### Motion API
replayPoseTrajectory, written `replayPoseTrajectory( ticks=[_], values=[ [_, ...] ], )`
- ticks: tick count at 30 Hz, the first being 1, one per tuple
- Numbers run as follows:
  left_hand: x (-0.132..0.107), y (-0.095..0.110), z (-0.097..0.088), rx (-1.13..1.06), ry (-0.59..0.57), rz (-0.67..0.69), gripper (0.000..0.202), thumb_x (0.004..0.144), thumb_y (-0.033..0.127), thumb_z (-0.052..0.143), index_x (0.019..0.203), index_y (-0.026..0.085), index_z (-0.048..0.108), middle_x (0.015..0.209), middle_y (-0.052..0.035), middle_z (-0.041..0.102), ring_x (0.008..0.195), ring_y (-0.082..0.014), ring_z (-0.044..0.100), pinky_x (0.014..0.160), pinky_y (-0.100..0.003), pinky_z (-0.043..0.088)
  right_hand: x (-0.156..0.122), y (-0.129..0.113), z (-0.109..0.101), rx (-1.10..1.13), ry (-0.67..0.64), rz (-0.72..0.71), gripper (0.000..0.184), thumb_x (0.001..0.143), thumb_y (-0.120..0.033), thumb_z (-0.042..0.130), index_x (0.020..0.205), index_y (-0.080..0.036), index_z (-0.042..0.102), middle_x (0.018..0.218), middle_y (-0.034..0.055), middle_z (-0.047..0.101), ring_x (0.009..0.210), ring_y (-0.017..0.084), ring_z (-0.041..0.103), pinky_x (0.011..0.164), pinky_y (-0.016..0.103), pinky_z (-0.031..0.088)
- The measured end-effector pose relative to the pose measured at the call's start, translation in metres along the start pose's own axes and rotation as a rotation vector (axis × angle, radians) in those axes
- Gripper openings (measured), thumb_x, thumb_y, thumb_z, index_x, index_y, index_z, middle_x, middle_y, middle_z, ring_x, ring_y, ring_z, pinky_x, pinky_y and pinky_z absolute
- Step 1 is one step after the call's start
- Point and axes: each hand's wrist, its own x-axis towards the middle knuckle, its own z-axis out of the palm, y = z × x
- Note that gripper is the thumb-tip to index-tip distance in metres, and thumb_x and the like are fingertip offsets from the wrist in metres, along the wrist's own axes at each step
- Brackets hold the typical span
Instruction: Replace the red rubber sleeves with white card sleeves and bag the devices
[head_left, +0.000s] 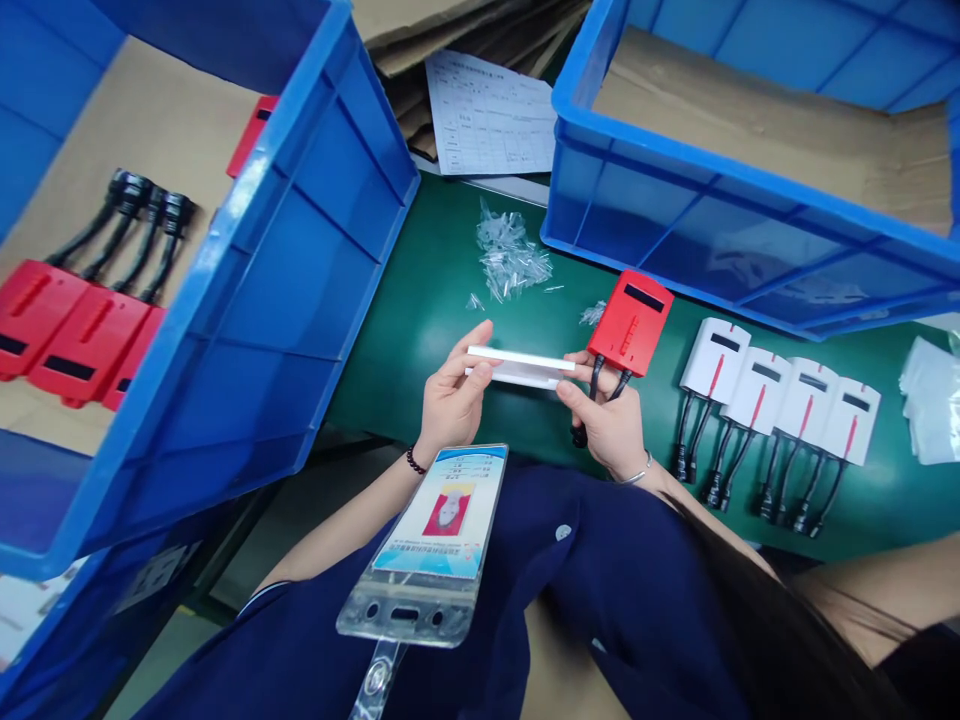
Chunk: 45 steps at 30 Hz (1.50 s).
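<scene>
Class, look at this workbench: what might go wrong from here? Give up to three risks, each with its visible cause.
1. The white piece is pinched at its ends by the left hand and right hand, so it might slip.
2. Black cables from the red device overlap the right hand and could snag.
3. Loose clear bits on the green table might scatter if brushed.

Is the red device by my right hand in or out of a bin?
Out: the red device is over the green table, before a blue bin's outer wall.
</scene>
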Motion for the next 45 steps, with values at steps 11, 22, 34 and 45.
replayPoseTrajectory(
  ticks=[11, 22, 34, 45],
  values=[
    [0.003, 0.029, -0.052, -0.185, -0.111, -0.315, 0.049, 0.064, 0.066, 0.077, 0.086, 0.026, 0.059, 0.149, -0.0046, 0.048, 0.132, -0.0346, 0.051, 0.099, -0.053, 0.050, -0.002, -0.015, -0.036, -0.636, -0.065, -0.123, 0.026, 0.083, -0.045, 0.065, 0.091, -0.020, 0.071, 0.099, 0.0095, 0.065, 0.083, 0.022, 0.060, 0.067, 0.037, 0.055],
    [-0.012, 0.031, 0.019, -0.425, -0.226, -0.633, 0.081, 0.082, 0.085, 0.031, 0.130, 0.024, 0.054, 0.146, -0.0099, 0.050, 0.134, -0.0300, 0.048, 0.099, -0.048, 0.052, 0.001, -0.052, -0.035, -0.660, 0.039, -0.426, 0.026, 0.090, -0.037, 0.061, 0.110, -0.022, 0.055, 0.074, -0.0018, 0.056, 0.063, 0.014, 0.055, 0.059, 0.029, 0.047],
    [0.025, 0.015, 0.041, -0.354, -0.119, -0.311, 0.085, 0.084, 0.085, 0.011, 0.131, 0.028, 0.053, 0.139, -0.0069, 0.056, 0.135, -0.0322, 0.046, 0.099, -0.052, 0.048, 0.021, -0.036, 0.013, -0.759, -0.049, -0.707, 0.030, 0.089, -0.030, 0.061, 0.115, -0.018, 0.052, 0.108, 0.0138, 0.056, 0.100, 0.025, 0.059, 0.076, 0.039, 0.056],
    [0.033, 0.015, 0.042, -0.685, 0.048, -0.297, 0.077, 0.091, 0.076, 0.015, 0.118, 0.022, 0.063, 0.124, -0.0086, 0.066, 0.135, -0.0300, 0.049, 0.104, -0.049, 0.048, 0.019, -0.024, 0.013, -0.710, -0.191, -0.595, 0.025, 0.091, -0.029, 0.062, 0.112, -0.019, 0.053, 0.102, 0.0105, 0.056, 0.080, 0.020, 0.060, 0.065, 0.036, 0.055]
  ],
)
